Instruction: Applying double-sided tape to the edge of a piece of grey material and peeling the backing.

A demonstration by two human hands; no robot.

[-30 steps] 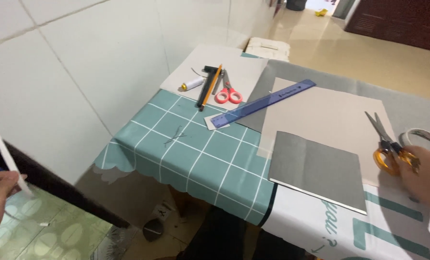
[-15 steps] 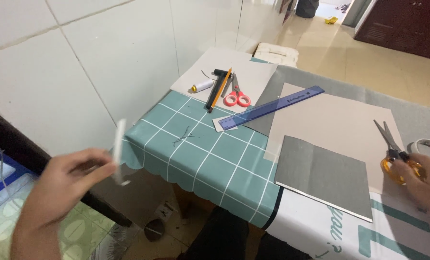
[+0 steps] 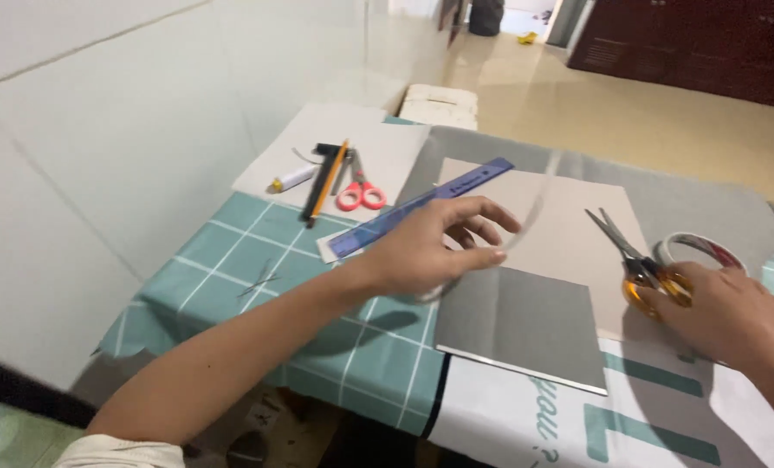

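Note:
My left hand [image 3: 439, 250] reaches over the table's left part, above the near end of a blue ruler [image 3: 421, 208]. Its thumb and fingers pinch a thin white strip [image 3: 536, 204], blurred by motion, which slants up over a beige cardboard sheet [image 3: 569, 221]. My right hand [image 3: 733, 316] rests at the right with orange-handled scissors [image 3: 642, 264] in it, blades closed and pointing away from me. A grey card [image 3: 525, 328] lies on the cardboard's near edge, between the two hands.
A roll of tape [image 3: 699, 247] sits just beyond my right hand. At the far left lie red-handled scissors [image 3: 361, 192], an orange pencil [image 3: 328, 179], a black cutter and a small white tube [image 3: 291, 180]. The teal checked tablecloth [image 3: 231, 269] abuts a white tiled wall.
My left hand has come up from below the table's left side and swung right over the table, carrying the white strip. The right hand stays on the scissors.

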